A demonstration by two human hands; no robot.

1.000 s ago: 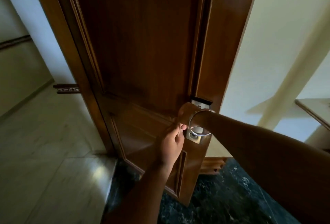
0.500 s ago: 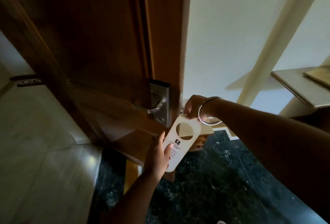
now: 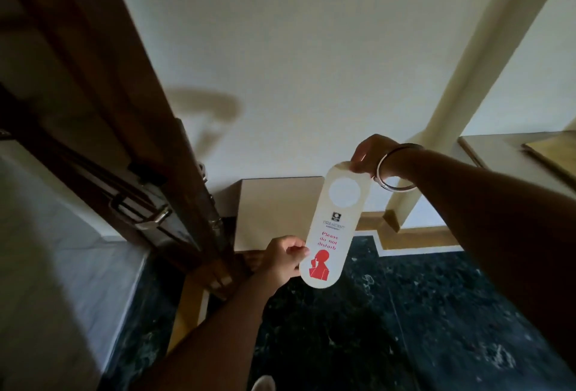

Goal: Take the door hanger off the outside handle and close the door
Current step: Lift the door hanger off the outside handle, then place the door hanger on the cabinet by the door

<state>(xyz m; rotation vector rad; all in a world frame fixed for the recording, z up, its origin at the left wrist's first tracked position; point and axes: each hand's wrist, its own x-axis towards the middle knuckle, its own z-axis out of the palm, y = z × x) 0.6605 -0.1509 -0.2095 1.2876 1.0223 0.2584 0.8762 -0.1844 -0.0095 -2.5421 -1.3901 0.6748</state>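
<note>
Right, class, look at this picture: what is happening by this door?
A person holds a white door hanger in both hands: the right hand pinches its top end, the left hand grips its lower edge. It reads "Please do not disturb" in red. The hanger is off the handle, and the wooden door at left stands open.

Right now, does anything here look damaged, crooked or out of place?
Nothing stands out. The door hanger looks flat and untorn, held between the right hand at its top and the left hand near its bottom. The door is open, as expected.
</note>
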